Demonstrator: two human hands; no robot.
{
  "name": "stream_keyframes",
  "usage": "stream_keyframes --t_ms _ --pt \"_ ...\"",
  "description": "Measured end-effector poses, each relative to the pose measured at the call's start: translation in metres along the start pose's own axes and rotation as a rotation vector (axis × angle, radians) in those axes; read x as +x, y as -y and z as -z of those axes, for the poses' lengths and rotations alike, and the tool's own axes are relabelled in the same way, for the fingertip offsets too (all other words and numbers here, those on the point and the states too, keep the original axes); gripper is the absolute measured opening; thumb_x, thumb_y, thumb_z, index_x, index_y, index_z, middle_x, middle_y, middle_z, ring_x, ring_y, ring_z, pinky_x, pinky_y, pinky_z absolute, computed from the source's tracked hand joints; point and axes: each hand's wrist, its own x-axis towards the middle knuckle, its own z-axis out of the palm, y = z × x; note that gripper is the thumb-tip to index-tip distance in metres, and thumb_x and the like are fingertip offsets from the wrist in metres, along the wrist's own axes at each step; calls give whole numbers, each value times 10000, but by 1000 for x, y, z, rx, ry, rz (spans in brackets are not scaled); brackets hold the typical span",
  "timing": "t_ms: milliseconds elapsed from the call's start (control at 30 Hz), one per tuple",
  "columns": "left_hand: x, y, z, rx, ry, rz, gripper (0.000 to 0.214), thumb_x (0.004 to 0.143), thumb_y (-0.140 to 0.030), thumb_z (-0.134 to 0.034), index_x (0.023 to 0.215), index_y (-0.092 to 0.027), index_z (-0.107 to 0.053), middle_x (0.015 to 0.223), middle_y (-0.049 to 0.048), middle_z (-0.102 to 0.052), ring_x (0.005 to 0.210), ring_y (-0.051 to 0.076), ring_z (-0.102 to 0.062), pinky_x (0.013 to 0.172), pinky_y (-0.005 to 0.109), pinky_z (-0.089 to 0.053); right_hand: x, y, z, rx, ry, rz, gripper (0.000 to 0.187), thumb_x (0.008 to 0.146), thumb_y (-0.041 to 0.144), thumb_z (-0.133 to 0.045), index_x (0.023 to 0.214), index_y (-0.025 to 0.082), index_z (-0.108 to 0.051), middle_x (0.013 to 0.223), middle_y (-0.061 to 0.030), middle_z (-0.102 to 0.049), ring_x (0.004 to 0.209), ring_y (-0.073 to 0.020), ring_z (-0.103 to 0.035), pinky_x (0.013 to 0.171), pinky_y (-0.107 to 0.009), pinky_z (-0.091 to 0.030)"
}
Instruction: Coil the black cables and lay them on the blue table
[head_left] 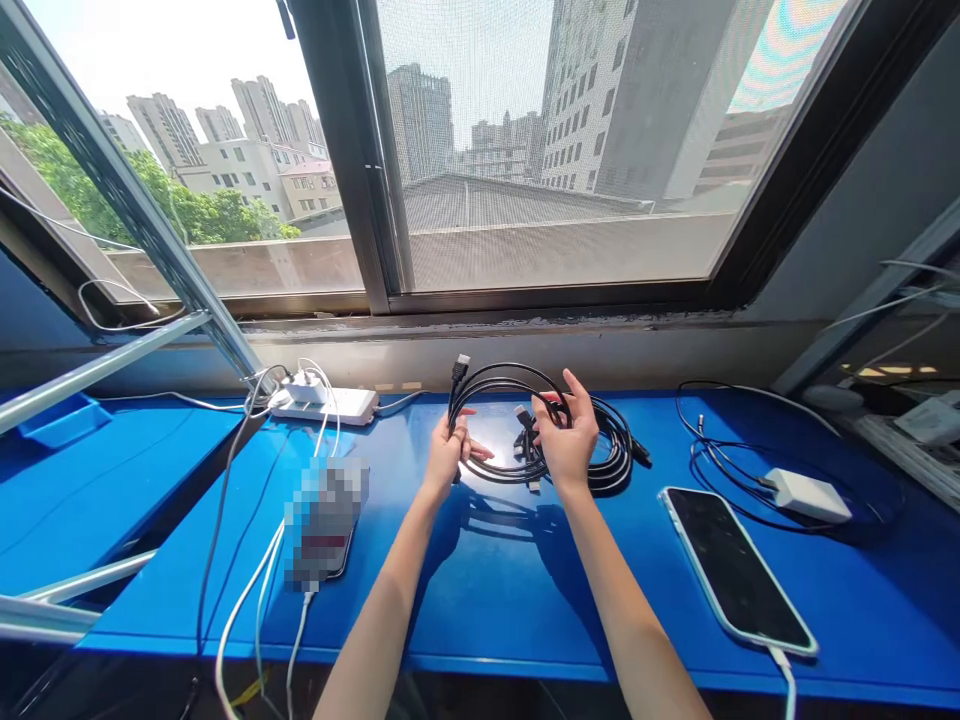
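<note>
A black HDMI cable [504,384], gathered in a loose coil, is held up between my hands above the blue tabletop [499,610]. My left hand [448,452] is closed round the coil's left side, with one plug [460,368] sticking up above it. On the right side of the loops, my right hand [570,432] grips the strands between thumb and fingers, its index finger raised. Behind and right of that hand, a second black cable coil [621,440] lies on the table. Several dark plugs show between my hands; which cable each belongs to I cannot tell.
A white power strip [354,404] with chargers sits at the back left. Nearer lies a partly blurred phone [345,550] on a white cable. At right are another phone [739,570] and a white adapter [810,495] with black cable. Metal shelf posts [142,190] stand left; a window is behind.
</note>
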Motion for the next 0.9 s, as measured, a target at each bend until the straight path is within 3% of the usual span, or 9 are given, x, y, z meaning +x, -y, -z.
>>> stream_keyframes --t_ms 100,233,400,500,600,700,800,900 --pt "1 -3 8 34 50 35 490 679 -553 -630 960 -170 -512 337 -141 -313 410 183 -598 446 228 -420 8 -9 8 -168 87 174 541 674 428 -680 1154 182 -631 924 -51 -645 462 -70 -450 428 -251 -442" --pt "-2 -8 13 38 83 64 502 635 -549 -680 929 -171 -532 352 -126 -369 388 161 -568 452 235 -435 12 -19 12 -354 210 395 437 757 453 -637 1113 202 -677 904 -58 -648 464 -79 -397 476 -264 -438" --pt "-4 -14 14 38 86 96 633 467 -635 -776 820 -183 -508 364 -125 -375 344 101 -474 399 191 -357 12 -23 12 -403 258 463 423 838 474 -556 1132 195 -676 753 -23 -603 459 -94 -357 488 -264 -410" --pt "-3 -14 13 26 72 119 707 375 -730 -748 724 -189 -457 357 -145 -299 292 26 -269 342 161 -204 10 -23 11 -402 273 471 471 814 544 -565 1090 184 -694 684 -8 -563 465 -102 -366 488 -265 -402" --pt "-2 -12 12 10 56 137 761 340 -805 -685 718 -186 -457 374 -145 -275 310 9 -194 339 156 -124 9 -22 10 -398 284 456 549 770 632 -565 1032 172 -708 673 -18 -563 491 -118 -420 482 -267 -402" --pt "-1 -11 11 -16 24 189 738 501 -892 -500 690 -179 -469 384 -118 -279 311 22 -201 333 163 -116 7 -23 8 -403 287 433 599 766 697 -508 979 177 -714 665 -31 -578 544 -145 -497 507 -274 -423" --pt "0 -13 10 -48 -42 262 675 734 -829 -313 609 -181 -451 365 -96 -254 296 34 -199 322 171 -130 6 -25 8 -432 283 422 623 750 738 -479 929 193 -721 652 -32 -599 557 -159 -532 536 -284 -443" --pt "2 -14 9 -54 -58 277 623 829 -725 -337 561 -174 -451 352 -87 -248 287 34 -201 318 171 -142 7 -27 9 -451 286 433 614 753 748 -461 846 203 -727 678 -47 -636 564 -168 -557 565 -298 -456"
